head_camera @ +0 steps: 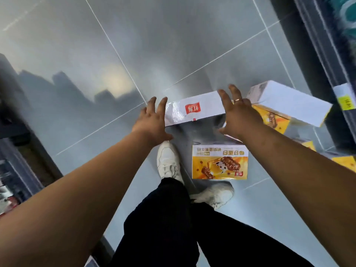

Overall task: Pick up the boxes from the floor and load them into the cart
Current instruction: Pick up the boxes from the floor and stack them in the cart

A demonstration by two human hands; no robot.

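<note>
A long white box with a red logo (194, 109) lies on the grey tiled floor. My left hand (153, 120) reaches toward its left end with fingers spread, holding nothing. My right hand (238, 114), with a ring on one finger, hovers over the box's right end, fingers spread too. A yellow-and-white box (219, 162) stands nearer me, beside my shoes. Another white box (289, 102) lies at the right on top of a yellow box (273, 119). No cart is in view.
Dark shelving (327, 45) runs along the right edge with a yellow price tag (346, 101). A dark shelf base (17, 120) lines the left side. My white shoes (168, 160) stand just behind the boxes. More yellow boxes (344, 162) show under my right forearm.
</note>
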